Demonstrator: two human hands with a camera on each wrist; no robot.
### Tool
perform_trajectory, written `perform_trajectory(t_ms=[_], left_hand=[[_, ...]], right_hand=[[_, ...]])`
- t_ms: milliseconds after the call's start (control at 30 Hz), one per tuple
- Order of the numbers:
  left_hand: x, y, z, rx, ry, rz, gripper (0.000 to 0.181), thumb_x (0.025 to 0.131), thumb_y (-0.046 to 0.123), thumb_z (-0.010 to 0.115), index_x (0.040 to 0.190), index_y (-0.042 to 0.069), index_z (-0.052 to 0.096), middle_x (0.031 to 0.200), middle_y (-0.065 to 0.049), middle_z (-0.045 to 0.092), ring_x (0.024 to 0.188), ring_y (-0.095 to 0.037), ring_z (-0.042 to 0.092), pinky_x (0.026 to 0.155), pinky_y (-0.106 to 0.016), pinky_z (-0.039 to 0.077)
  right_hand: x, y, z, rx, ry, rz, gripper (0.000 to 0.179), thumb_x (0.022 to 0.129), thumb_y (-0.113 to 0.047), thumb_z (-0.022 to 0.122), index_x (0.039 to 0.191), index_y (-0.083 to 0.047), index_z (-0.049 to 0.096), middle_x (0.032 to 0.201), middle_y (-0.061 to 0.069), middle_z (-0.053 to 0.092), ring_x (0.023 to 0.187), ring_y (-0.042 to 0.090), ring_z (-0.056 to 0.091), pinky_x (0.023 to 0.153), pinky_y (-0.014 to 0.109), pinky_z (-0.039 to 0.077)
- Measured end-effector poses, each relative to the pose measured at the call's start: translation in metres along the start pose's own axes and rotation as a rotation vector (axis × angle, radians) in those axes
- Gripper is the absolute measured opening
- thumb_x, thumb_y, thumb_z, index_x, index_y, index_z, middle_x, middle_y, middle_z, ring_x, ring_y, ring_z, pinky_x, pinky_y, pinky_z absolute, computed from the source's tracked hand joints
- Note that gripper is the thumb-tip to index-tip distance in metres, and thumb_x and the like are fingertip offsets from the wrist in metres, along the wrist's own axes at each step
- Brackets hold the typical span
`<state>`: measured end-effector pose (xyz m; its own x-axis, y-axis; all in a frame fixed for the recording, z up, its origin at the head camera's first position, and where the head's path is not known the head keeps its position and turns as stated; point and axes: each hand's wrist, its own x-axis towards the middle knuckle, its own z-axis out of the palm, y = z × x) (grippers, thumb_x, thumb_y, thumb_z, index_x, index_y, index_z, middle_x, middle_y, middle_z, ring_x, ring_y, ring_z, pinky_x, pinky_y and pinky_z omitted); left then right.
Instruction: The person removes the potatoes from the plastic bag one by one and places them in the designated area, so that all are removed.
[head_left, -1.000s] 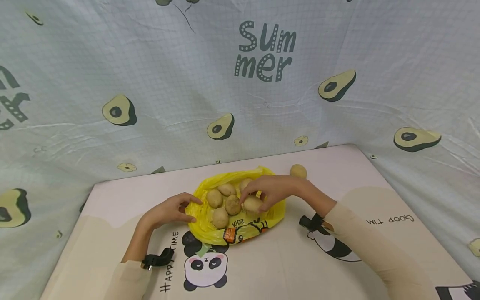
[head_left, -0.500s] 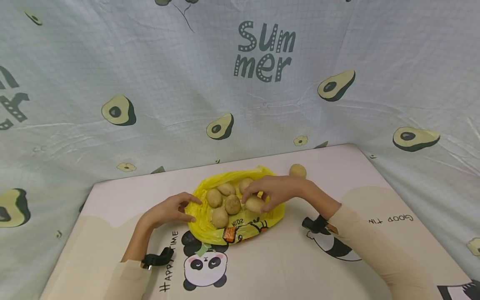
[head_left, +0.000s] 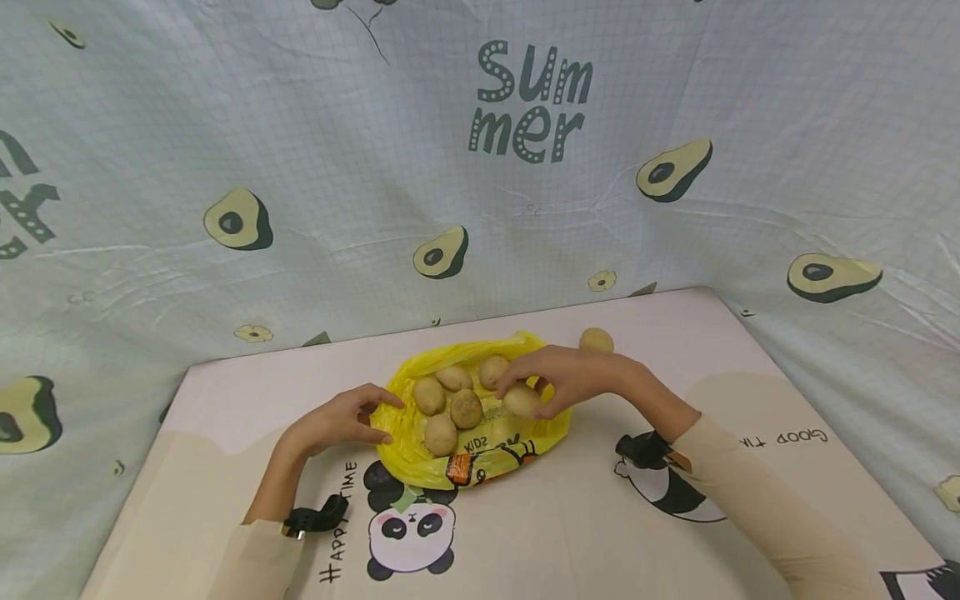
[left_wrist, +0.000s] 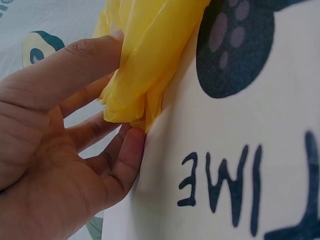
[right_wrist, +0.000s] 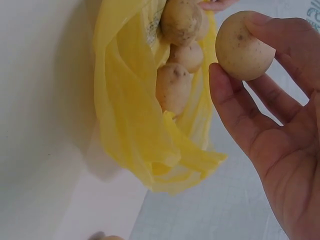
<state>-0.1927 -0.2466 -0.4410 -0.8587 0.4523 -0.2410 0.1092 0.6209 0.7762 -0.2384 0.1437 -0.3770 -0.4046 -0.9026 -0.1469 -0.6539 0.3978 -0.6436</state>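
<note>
A yellow plastic bag lies spread on the table with its mouth facing up. Several potatoes sit inside it. My right hand pinches one potato between thumb and fingers over the bag's right part; the right wrist view shows this held potato raised beside the bag. At the bag's left edge, my left hand holds the plastic. Up close in the left wrist view, the crumpled bag rim sits between thumb and fingers of the left hand.
Behind my right wrist, a single potato lies on the table outside the bag. The table cover carries panda prints and lettering. A curtain printed with avocados hangs behind the table's far edge.
My right hand has moved slightly right and up, bringing its potato away from the others in the bag. The left hand has stayed in place at the bag's edge.
</note>
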Motion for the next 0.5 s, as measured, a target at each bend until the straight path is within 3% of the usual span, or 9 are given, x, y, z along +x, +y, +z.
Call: perform_trajectory(t_ms=[200,500], left_hand=[[0.0,-0.002,0.0,0.013,0.004,-0.007,0.049,0.084,0.02,0.084,0.128,0.008,0.066,0.126,-0.012,0.059,0.105,-0.029,0.047,0.088,-0.039,0.045],[0.0,0.001,0.0,0.029,0.014,-0.018,0.049,0.085,0.02,0.084,0.129,0.008,0.066,0.128,-0.014,0.058,0.107,-0.029,0.048,0.09,-0.041,0.045]], right_hand=[[-0.008,0.002,-0.003,0.014,0.034,-0.011,0.048,0.086,-0.005,0.074,0.129,-0.023,0.065,0.132,-0.007,0.062,0.114,0.014,0.058,0.09,0.028,0.055],[-0.02,0.004,-0.006,0.017,0.061,-0.025,0.044,0.087,-0.005,0.073,0.13,-0.012,0.064,0.128,-0.003,0.063,0.108,0.014,0.059,0.089,0.03,0.056]])
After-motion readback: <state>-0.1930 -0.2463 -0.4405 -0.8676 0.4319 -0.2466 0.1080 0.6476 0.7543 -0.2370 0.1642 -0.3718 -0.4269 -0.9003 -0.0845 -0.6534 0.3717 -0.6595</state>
